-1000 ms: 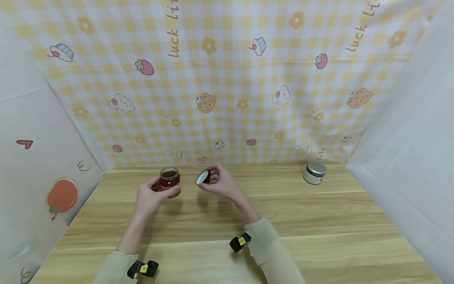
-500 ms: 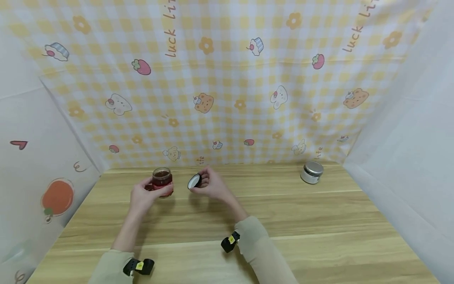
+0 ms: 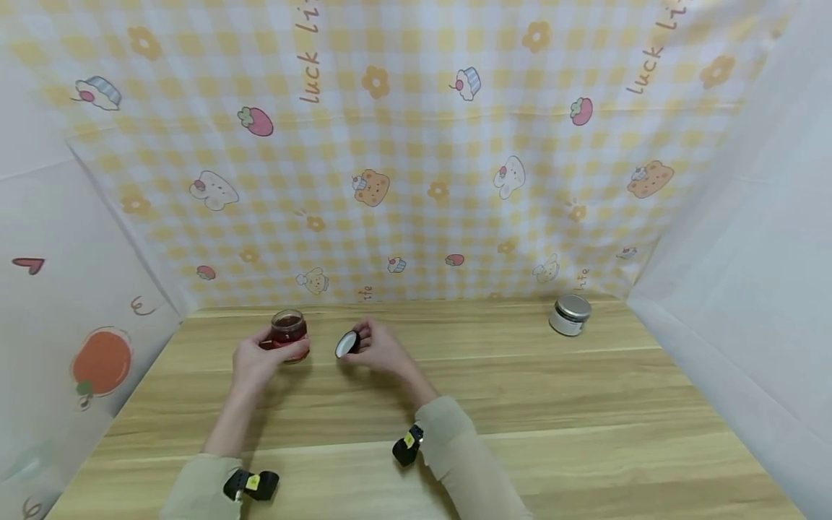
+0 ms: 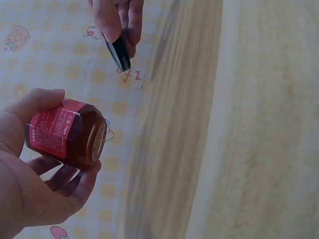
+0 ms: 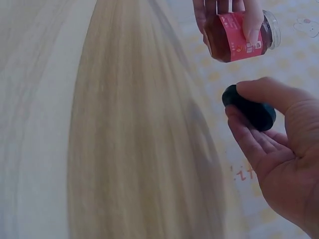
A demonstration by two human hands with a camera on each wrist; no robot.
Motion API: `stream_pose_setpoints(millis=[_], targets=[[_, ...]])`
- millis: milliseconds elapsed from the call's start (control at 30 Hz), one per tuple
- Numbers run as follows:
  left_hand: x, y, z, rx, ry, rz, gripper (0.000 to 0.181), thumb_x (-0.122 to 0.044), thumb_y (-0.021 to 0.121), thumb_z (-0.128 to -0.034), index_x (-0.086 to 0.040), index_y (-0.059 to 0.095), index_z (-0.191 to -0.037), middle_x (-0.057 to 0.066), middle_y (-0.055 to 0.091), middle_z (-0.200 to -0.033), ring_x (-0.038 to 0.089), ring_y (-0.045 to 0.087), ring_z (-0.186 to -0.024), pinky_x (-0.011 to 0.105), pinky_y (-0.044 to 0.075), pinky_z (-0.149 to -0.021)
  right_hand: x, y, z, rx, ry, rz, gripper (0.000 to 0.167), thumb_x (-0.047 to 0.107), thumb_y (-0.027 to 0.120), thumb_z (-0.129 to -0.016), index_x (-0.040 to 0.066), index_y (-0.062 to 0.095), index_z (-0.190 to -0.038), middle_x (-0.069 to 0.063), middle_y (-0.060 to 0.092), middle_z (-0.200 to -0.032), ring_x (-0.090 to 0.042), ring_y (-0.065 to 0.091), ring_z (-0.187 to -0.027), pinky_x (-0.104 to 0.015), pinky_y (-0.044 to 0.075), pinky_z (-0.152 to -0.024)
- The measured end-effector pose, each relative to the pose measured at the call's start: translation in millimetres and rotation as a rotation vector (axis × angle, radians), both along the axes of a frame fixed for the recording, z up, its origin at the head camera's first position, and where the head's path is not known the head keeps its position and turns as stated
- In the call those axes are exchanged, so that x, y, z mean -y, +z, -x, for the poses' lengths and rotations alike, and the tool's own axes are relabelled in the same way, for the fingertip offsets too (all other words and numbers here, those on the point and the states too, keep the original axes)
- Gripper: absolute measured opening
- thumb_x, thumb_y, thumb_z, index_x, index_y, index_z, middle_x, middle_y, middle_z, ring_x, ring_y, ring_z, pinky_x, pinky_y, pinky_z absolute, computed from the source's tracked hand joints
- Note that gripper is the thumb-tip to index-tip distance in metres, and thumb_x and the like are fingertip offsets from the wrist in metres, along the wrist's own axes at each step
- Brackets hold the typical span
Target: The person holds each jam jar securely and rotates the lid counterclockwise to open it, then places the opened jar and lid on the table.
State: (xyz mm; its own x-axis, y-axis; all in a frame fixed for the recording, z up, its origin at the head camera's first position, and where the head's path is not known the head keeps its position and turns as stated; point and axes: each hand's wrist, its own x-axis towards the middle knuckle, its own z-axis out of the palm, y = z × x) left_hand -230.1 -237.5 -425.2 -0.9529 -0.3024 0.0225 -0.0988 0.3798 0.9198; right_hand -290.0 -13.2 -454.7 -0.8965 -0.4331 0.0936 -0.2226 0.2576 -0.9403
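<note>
My left hand (image 3: pixel 258 359) grips a small glass jar (image 4: pixel 79 137) of dark reddish-brown contents with a red label. In the head view the jar's top is uncovered and it stands upright, close to the tabletop; whether it touches the wood I cannot tell. A hand's width to its right, my right hand (image 3: pixel 380 352) pinches a black lid (image 5: pixel 251 108) by its edge, thumb on one side and fingers on the other. The lid is tilted, its white inside (image 3: pixel 347 345) facing left toward the jar. Lid and jar are apart.
A low jar (image 3: pixel 570 315) with a silver lid stands at the back right of the wooden table (image 3: pixel 585 412). Behind the table hangs a yellow checked cloth (image 3: pixel 416 144); white sheets (image 3: pixel 734 238) close off both sides.
The right hand has come down and slightly left with the lid, nearer the tabletop. The view has shifted a little, and the left hand keeps its hold on the jar.
</note>
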Motion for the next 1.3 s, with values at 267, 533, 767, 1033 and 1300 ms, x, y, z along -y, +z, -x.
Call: stream_pose_setpoints(millis=[267,533,767,1033,1300], targets=[[2.0,-4.7,5.8,0.049,0.005,-0.040,0.064,-0.028,0.089,-0.0793,0.000,0.063,-0.130,0.018,0.064,-0.122,0.022,0.050,-0.109,0.033,0.038,-0.089,8.6,-8.6,0.2,-0.004,-0.020,-0.063,0.051,0.010,0.089,-0.077,-0.001,0.058,-0.115,-0.005,0.062,-0.100,-0.014,0.064,-0.091,-0.025,0.053,-0.083],[4.4,-10.1,7.8,0.082,0.009,-0.066,0.074,-0.022,0.087,-0.0812,0.003,0.053,-0.142,0.025,0.055,-0.139,0.029,0.046,-0.125,0.040,0.037,-0.102,15.1,-12.6,-3.3,-0.002,-0.071,-0.115,0.050,0.013,0.091,-0.075,0.001,0.057,-0.110,-0.002,0.059,-0.094,-0.011,0.060,-0.084,-0.023,0.052,-0.077],[7.5,-14.0,7.6,0.112,0.015,-0.094,0.082,-0.020,0.087,-0.0811,0.007,0.045,-0.147,0.028,0.050,-0.144,0.033,0.043,-0.132,0.044,0.036,-0.108,23.0,-12.3,-3.8,-0.014,-0.064,-0.159,0.047,0.018,0.092,-0.073,0.004,0.059,-0.104,0.001,0.060,-0.089,-0.008,0.056,-0.079,-0.022,0.050,-0.074],[8.3,-15.4,9.1,0.105,0.049,-0.058,0.072,-0.020,0.086,-0.0815,0.005,0.053,-0.140,0.027,0.054,-0.138,0.031,0.046,-0.126,0.041,0.037,-0.102,33.5,-4.6,-6.5,-0.047,-0.035,-0.293,0.046,0.023,0.093,-0.072,0.005,0.061,-0.099,0.002,0.058,-0.084,-0.009,0.053,-0.075,-0.022,0.045,-0.068],[10.2,-17.0,8.2,0.077,0.068,-0.013,0.067,-0.018,0.086,-0.0802,0.008,0.056,-0.134,0.027,0.055,-0.134,0.032,0.047,-0.121,0.041,0.037,-0.099,45.8,-4.4,-8.7,-0.092,-0.059,-0.398,0.046,0.028,0.093,-0.072,0.009,0.061,-0.097,0.003,0.055,-0.080,-0.009,0.049,-0.072,-0.022,0.042,-0.064]])
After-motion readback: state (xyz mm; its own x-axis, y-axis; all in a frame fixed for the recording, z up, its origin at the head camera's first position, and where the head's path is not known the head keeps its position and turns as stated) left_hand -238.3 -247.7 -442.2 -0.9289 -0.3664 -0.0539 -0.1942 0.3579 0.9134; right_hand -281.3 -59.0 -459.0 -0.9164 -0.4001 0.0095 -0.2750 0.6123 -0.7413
